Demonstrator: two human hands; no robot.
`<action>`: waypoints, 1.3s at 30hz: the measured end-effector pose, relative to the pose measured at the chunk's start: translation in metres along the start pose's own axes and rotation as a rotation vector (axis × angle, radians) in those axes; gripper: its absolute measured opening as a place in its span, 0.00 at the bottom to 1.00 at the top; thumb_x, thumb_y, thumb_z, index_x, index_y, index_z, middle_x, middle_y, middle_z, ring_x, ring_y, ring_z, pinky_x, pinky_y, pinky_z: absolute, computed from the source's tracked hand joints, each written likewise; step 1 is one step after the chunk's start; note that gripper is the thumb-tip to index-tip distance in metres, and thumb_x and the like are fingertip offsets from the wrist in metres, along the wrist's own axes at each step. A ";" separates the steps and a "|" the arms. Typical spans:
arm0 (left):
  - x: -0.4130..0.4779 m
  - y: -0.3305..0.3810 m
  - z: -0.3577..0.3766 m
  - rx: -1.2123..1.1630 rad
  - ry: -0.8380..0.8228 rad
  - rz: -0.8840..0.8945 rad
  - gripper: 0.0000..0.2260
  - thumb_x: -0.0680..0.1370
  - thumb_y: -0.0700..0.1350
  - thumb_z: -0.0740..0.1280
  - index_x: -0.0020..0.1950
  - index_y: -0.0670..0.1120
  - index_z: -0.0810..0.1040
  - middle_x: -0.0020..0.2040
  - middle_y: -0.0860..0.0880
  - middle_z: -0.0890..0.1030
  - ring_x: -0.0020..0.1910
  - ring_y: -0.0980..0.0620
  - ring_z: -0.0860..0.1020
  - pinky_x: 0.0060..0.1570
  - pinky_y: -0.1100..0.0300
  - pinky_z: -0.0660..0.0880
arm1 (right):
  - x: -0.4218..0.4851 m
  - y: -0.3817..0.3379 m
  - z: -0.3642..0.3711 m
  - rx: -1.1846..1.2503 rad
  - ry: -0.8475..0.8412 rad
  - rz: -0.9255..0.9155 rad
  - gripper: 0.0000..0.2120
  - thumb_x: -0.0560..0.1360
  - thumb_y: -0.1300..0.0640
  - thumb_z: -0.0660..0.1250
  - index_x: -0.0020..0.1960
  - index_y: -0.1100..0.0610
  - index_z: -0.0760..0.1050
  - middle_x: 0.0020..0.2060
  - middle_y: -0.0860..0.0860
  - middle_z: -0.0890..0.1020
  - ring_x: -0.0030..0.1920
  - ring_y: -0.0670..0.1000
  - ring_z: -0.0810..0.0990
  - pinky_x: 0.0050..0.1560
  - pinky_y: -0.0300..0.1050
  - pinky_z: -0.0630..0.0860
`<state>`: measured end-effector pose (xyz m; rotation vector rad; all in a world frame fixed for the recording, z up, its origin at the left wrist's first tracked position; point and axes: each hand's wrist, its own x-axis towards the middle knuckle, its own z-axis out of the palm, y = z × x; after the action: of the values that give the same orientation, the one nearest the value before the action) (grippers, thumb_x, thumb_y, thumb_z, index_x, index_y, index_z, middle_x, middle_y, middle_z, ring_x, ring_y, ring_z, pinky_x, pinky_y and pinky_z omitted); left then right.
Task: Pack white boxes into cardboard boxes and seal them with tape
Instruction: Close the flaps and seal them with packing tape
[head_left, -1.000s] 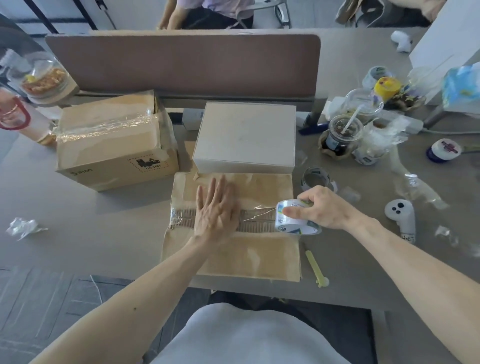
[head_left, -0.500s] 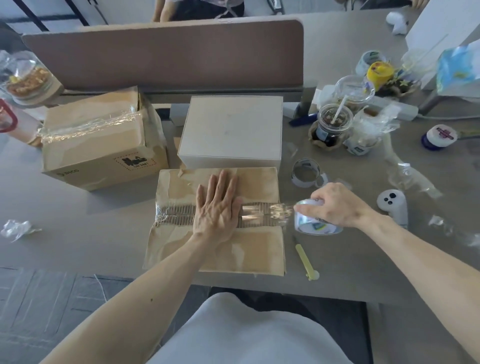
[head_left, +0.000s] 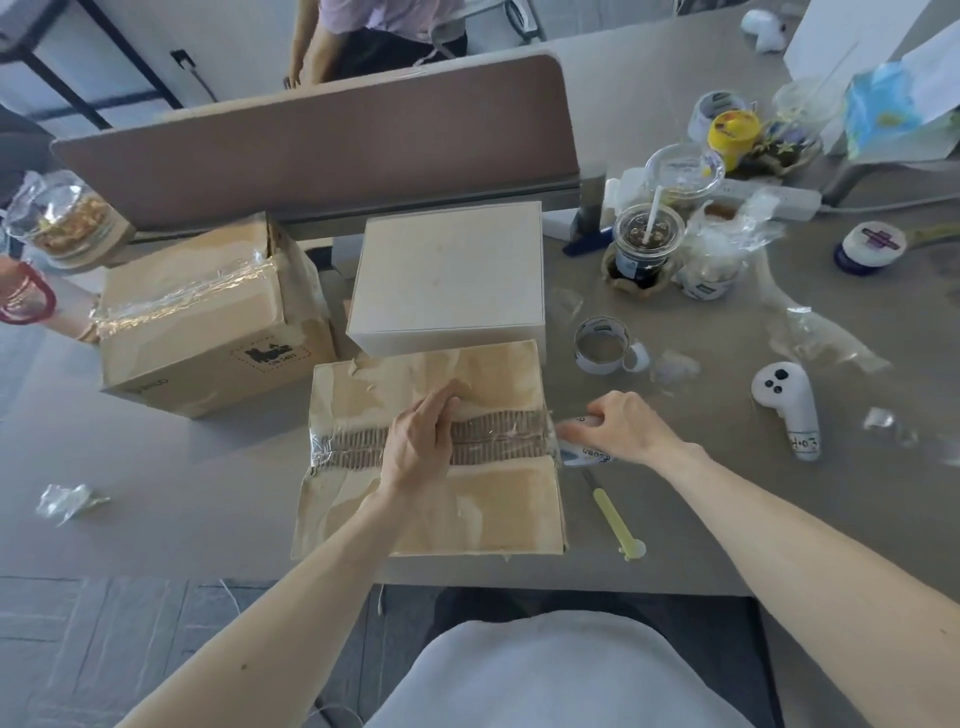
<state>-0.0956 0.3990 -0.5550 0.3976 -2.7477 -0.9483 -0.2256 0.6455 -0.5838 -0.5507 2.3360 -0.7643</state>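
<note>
Pressing the left hand (head_left: 418, 441), fingers straight and grasping nothing, onto the taped seam (head_left: 498, 441) of the cardboard box (head_left: 467, 509) lying at the near edge of the table (head_left: 156, 467), just in front of the white box (head_left: 447, 275). Clasping the tape roll (head_left: 584, 456) in the right hand (head_left: 621, 428), fingers curled over it, at the box's right edge.

Left hand (head_left: 415, 441) presses on the cardboard box (head_left: 493, 512) seam. Right hand (head_left: 618, 428) grips the tape roll (head_left: 586, 455) at the box's right edge.
</note>
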 end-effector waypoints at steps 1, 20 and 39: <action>0.000 0.006 -0.003 -0.038 -0.001 0.020 0.17 0.81 0.34 0.59 0.63 0.49 0.79 0.52 0.50 0.85 0.50 0.56 0.84 0.47 0.53 0.82 | -0.001 0.001 0.000 0.026 -0.002 -0.003 0.29 0.69 0.32 0.69 0.28 0.54 0.63 0.24 0.47 0.67 0.26 0.47 0.65 0.30 0.44 0.61; 0.060 0.081 0.034 -0.095 -0.453 0.217 0.32 0.70 0.19 0.54 0.60 0.47 0.80 0.69 0.51 0.74 0.62 0.52 0.79 0.59 0.66 0.76 | -0.063 0.077 0.053 0.203 0.118 0.302 0.12 0.74 0.44 0.69 0.47 0.52 0.78 0.45 0.49 0.82 0.47 0.50 0.80 0.48 0.47 0.78; 0.114 0.102 0.069 0.099 -0.709 0.211 0.08 0.73 0.42 0.77 0.51 0.44 0.83 0.43 0.49 0.85 0.34 0.52 0.84 0.39 0.58 0.81 | -0.082 0.066 0.085 0.188 0.266 0.529 0.07 0.76 0.52 0.64 0.48 0.56 0.71 0.44 0.55 0.79 0.45 0.59 0.80 0.42 0.49 0.76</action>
<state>-0.2415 0.4790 -0.5321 -0.2781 -3.3725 -1.0489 -0.1219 0.7067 -0.6461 0.2639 2.4466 -0.8193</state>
